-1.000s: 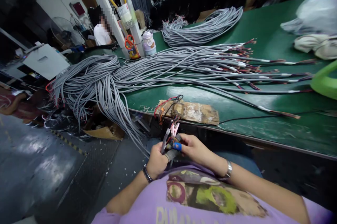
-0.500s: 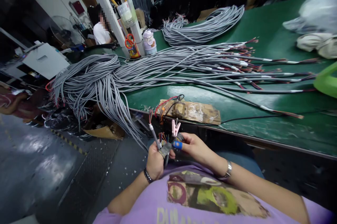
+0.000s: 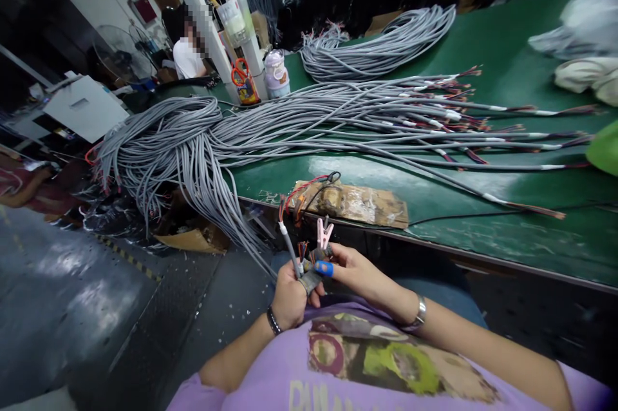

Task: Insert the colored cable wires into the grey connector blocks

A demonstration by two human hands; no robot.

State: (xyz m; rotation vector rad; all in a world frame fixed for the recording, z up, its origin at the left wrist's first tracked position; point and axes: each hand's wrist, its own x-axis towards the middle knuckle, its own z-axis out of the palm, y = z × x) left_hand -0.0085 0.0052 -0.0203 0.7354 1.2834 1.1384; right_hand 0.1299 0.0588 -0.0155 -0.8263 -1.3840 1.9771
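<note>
My left hand (image 3: 288,300) is closed around a grey cable (image 3: 290,250), whose white-taped upper end points up and shows thin red wires. Grey tape covers the left thumb. A short tuft of coloured wires (image 3: 302,248) sticks up between my two hands. My right hand (image 3: 355,274), its thumb wrapped in blue tape, pinches at the base of this tuft, against the left thumb. The exact spot it grips is partly hidden by the fingertips. Just behind the right index finger stands a pink clothespin (image 3: 323,234); what it clips is hidden.
A worn wooden block (image 3: 355,203) with red and black leads lies at the bench edge. Grey cables (image 3: 299,121) spread over the green bench (image 3: 483,243) and hang off its left side. A coiled cable bundle (image 3: 376,50) lies farther back. Another person (image 3: 188,62) is beyond the posts.
Both hands stay together at the wires, with small shifts of the fingers. The left hand and its cable sit slightly farther right; the whole view has shifted a little.
</note>
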